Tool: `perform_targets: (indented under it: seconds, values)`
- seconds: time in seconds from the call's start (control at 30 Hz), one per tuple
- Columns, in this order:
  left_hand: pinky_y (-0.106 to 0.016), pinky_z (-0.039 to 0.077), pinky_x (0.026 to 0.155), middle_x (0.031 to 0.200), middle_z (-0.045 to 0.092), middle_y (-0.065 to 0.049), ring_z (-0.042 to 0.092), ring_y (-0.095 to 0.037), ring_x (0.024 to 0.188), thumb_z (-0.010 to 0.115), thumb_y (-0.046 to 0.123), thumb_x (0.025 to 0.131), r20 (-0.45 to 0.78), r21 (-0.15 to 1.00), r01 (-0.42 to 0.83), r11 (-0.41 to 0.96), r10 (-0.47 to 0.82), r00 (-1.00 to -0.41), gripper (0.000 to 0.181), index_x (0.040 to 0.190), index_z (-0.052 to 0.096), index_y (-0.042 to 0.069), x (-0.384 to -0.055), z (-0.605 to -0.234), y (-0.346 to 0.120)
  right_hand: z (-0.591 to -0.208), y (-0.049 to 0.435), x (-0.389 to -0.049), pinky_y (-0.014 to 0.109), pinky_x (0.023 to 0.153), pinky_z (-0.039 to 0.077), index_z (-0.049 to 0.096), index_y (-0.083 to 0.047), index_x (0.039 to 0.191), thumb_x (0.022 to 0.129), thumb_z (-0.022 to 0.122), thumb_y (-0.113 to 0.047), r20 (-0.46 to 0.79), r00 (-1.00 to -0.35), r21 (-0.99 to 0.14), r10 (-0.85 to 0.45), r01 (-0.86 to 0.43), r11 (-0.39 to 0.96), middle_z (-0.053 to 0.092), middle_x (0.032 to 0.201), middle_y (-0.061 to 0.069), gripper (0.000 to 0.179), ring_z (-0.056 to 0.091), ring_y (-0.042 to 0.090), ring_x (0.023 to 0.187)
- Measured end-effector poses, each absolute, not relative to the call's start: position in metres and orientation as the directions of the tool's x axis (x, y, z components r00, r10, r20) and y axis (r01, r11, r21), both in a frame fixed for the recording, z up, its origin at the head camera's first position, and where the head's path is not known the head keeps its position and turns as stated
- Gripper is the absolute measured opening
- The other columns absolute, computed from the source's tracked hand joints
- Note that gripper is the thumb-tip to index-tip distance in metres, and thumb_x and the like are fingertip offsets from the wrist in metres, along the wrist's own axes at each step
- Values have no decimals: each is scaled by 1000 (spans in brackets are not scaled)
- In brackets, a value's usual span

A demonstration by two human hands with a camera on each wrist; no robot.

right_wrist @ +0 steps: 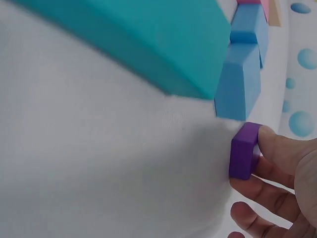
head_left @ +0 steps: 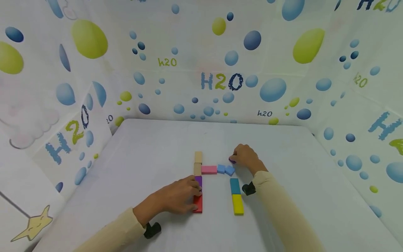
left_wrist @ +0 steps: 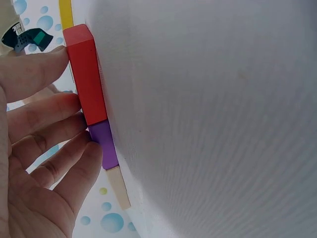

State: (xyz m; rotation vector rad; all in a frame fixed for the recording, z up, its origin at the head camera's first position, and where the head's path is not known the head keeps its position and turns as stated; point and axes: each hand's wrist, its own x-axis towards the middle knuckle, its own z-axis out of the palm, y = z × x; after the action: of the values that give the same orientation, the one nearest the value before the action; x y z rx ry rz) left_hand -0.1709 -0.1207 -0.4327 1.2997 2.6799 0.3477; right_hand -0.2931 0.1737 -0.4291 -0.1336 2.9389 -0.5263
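Observation:
My left hand (head_left: 179, 196) rests along the left side of a column of blocks. In the left wrist view its thumb and fingers touch a red block (left_wrist: 88, 79) and a purple block (left_wrist: 104, 145) without closing round them. Beyond these, two beige blocks (head_left: 198, 157) continue the column. My right hand (head_left: 247, 157) pinches a small purple block (right_wrist: 242, 153) between thumb and fingers, low over the table. That block is beside the angled end of two light blue blocks (head_left: 229, 170), which follow a pink block (head_left: 209, 170).
A teal block (head_left: 235, 186) and a yellow block (head_left: 238, 204) lie end to end, nearer me than the light blue pair. White cloth covers the table (head_left: 151, 150). Walls with printed bubbles (head_left: 273, 90) enclose its back and sides.

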Motion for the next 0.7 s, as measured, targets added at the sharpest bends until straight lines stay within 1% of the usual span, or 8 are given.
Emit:
perform_targets:
  seconds: [0.1, 0.33, 0.5, 0.7]
  values:
    - [-32, 53, 99, 127, 65, -1, 53, -17, 120, 78, 34, 88, -29, 268, 756, 597, 790, -613, 41, 124, 74, 13, -171, -432, -121, -428, 186, -292, 35, 71, 52, 75, -3, 100, 94, 72, -26, -157, -982, -371, -108, -42, 928, 67, 90, 7, 25, 59, 24, 81]
    - [-33, 53, 98, 128, 65, -1, 53, -17, 121, 78, 34, 88, -31, 262, 759, 596, 792, -610, 41, 124, 74, 13, -171, -433, -120, -427, 206, -283, 34, 73, 52, 78, -3, 100, 92, 75, -25, -208, -974, -412, -94, 1, 911, 69, 87, 6, 24, 59, 23, 82]
    - [-34, 53, 99, 128, 65, -2, 53, -18, 121, 77, 34, 89, -27, 256, 764, 593, 794, -607, 40, 123, 74, 13, -171, -433, -121, -430, 216, -274, 29, 68, 54, 78, -4, 100, 91, 77, -20, -225, -967, -490, -116, 10, 872, 71, 83, 4, 18, 61, 20, 76]
    - [-35, 53, 99, 129, 65, -1, 52, -18, 121, 77, 35, 89, -31, 259, 758, 598, 790, -613, 40, 123, 74, 14, -171, -433, -122, -432, 217, -263, 26, 66, 57, 78, -3, 99, 90, 78, -13, -242, -958, -566, -155, 10, 824, 71, 86, 7, 14, 64, 19, 71]
